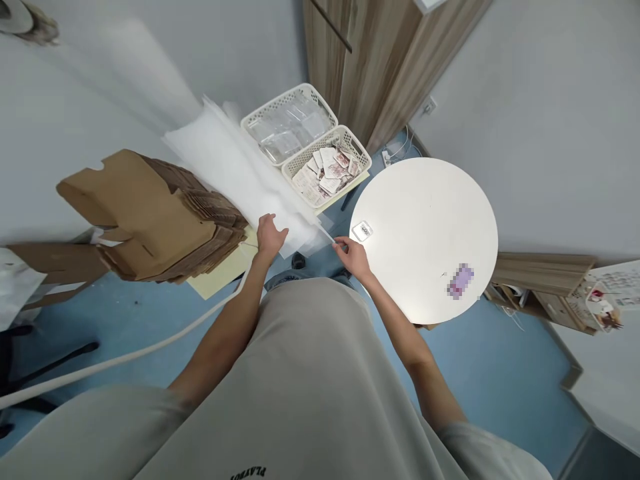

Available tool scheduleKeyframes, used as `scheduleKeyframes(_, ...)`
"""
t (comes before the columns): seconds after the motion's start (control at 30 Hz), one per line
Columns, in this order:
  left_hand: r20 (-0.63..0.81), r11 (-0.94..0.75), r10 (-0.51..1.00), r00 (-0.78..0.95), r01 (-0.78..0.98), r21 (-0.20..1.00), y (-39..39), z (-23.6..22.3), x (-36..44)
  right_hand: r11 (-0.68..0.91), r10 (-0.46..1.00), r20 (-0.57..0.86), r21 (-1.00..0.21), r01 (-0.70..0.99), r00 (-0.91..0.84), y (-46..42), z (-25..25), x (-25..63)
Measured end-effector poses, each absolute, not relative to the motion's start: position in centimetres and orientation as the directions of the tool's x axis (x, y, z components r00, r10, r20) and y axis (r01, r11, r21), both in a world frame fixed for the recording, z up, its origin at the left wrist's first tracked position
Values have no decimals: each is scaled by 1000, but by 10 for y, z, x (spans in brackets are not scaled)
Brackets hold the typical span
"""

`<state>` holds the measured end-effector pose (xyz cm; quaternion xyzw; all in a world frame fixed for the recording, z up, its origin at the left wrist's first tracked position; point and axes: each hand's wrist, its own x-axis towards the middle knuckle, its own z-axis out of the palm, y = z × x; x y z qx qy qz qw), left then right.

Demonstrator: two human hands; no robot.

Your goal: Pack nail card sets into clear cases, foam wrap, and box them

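A stack of thin white foam sheets [245,173] lies slantwise in front of me. My left hand [271,238] rests at the near left edge of the stack, thumb spread away from the fingers. At the stack's right corner, my right hand [351,257] pinches the edge of a white sheet between thumb and fingers, beside the round white table [425,200]. Left of the sheets stand flattened brown cardboard boxes [150,213], piled up. Beyond them are two white plastic baskets: one with clear plastic bags [293,127], the other with printed cards [333,167].
On the round table lie a small white case [363,231] and a blurred purple object [460,281]. A pale hose or cable [150,347] crosses at the left. A wood-grain cabinet [370,60] stands at the back, with power cords [400,150] beside it.
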<state>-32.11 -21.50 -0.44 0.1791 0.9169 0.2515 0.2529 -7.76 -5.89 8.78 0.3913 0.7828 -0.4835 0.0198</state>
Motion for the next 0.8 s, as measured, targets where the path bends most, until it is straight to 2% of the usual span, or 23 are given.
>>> scheduleKeyframes(0.13, -362, 761, 588, -723, 343, 550, -214, -20, -345, 294, 566, -400, -719, 630, -721, -76, 94, -105)
scheduleKeyframes(0.3, -376, 748, 650, -661, 465, 474, -218, -24, -366, 321, 579, -410, -680, 659, -705, -94, 99, -135)
scheduleKeyframes(0.43, -397, 741, 666, -632, 502, 445, -222, -20, -374, 312, 610, -404, -668, 676, -681, -107, 100, -151)
scheduleKeyframes(0.8, -461, 710, 705, -539, 534, 460, -226, -12, -379, 276, 640, -432, -643, 715, -636, -124, 98, -177)
